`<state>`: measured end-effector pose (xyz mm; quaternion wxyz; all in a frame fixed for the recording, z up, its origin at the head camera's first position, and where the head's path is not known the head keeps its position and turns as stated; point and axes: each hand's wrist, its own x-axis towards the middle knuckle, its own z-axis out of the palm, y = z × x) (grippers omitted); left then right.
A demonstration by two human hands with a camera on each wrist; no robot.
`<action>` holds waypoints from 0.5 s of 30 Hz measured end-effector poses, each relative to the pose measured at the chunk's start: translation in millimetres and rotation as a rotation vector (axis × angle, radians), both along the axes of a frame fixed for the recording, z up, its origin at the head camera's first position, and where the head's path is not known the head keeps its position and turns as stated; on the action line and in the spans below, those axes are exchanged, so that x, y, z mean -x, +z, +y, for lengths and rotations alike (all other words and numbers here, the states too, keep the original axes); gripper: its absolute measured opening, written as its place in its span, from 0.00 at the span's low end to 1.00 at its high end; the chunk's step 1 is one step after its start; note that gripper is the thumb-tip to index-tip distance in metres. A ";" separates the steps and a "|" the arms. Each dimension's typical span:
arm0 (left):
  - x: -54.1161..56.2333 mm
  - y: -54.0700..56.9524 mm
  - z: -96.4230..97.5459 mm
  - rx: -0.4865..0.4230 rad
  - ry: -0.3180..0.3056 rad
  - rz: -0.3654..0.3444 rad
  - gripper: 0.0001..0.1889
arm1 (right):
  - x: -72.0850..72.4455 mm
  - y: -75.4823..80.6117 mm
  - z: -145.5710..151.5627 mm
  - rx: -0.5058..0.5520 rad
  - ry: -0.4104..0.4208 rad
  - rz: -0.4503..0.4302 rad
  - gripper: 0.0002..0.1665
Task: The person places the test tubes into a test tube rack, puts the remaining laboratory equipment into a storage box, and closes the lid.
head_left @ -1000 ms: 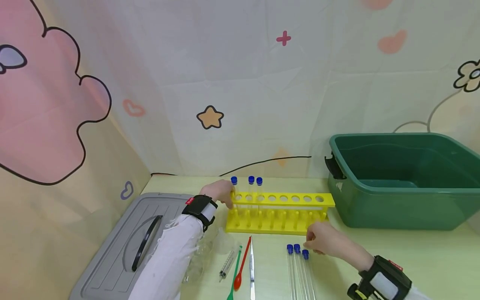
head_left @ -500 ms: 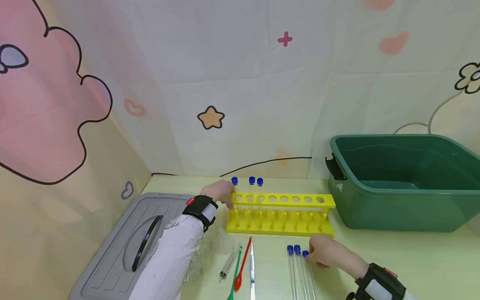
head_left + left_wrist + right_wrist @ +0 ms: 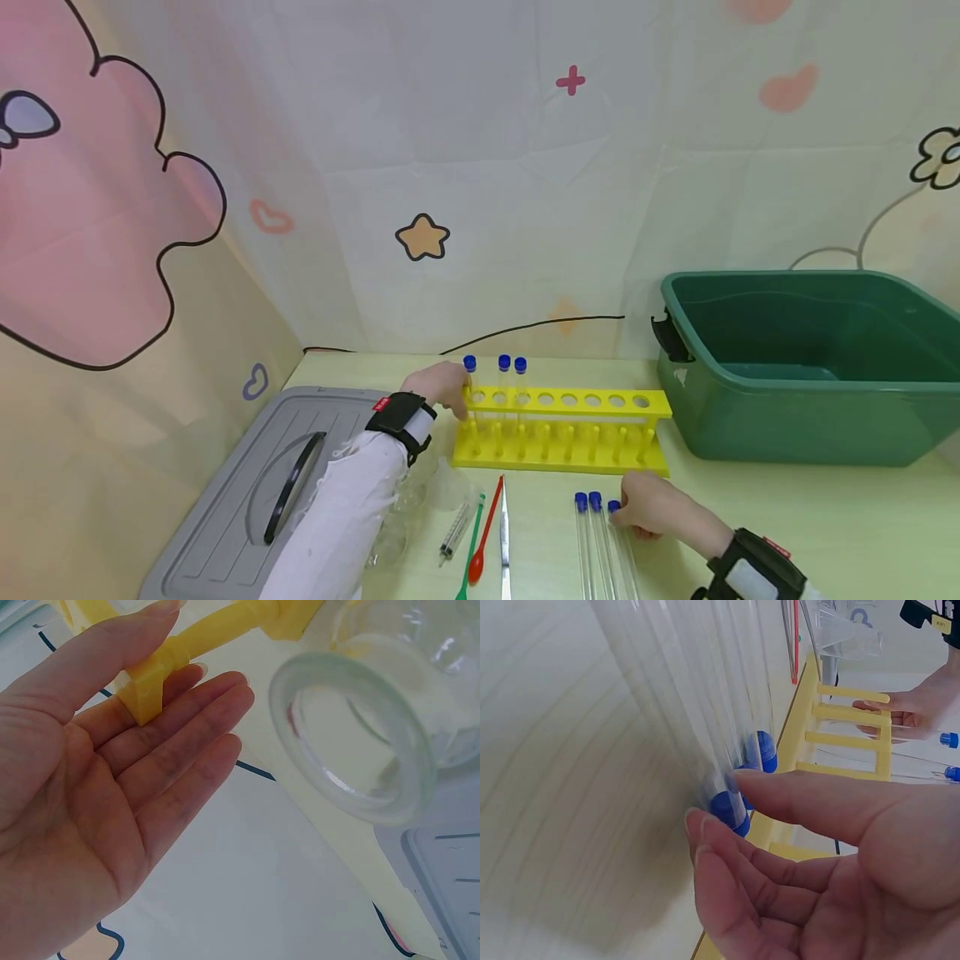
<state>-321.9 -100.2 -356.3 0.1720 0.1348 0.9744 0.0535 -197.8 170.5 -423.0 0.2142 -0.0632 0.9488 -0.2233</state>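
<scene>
My left hand (image 3: 438,385) holds the left end of a yellow test tube rack (image 3: 558,465). In the left wrist view its thumb and index finger lie on either side of the rack's end, the other fingers extended. Several blue-capped test tubes (image 3: 504,362) stand upright in the rack's left holes. In front of the rack, my right hand (image 3: 660,508) pinches a blue-capped glass test tube (image 3: 614,506) near its cap. The right wrist view shows thumb and fingertips at the blue cap (image 3: 730,812). Beside it lie two similar tubes (image 3: 582,533).
A green bin (image 3: 810,425) stands at right, a grey lid (image 3: 217,508) with black handle at left. A syringe (image 3: 453,533), green stick (image 3: 474,537), red spoon (image 3: 476,568) and slim metal tool (image 3: 505,533) lie mid-table. Clear glassware (image 3: 424,772) stands near my left hand.
My right hand has moved slightly right and down onto the rightmost lying test tube and now pinches its capped end. The tube's cap has shifted a little right. The left hand stays on the rack.
</scene>
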 end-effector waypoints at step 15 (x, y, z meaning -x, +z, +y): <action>-0.3 -0.7 0.0 0.009 0.003 0.006 0.17 | 0.1 -6.8 -2.7 0.017 -0.057 0.006 0.14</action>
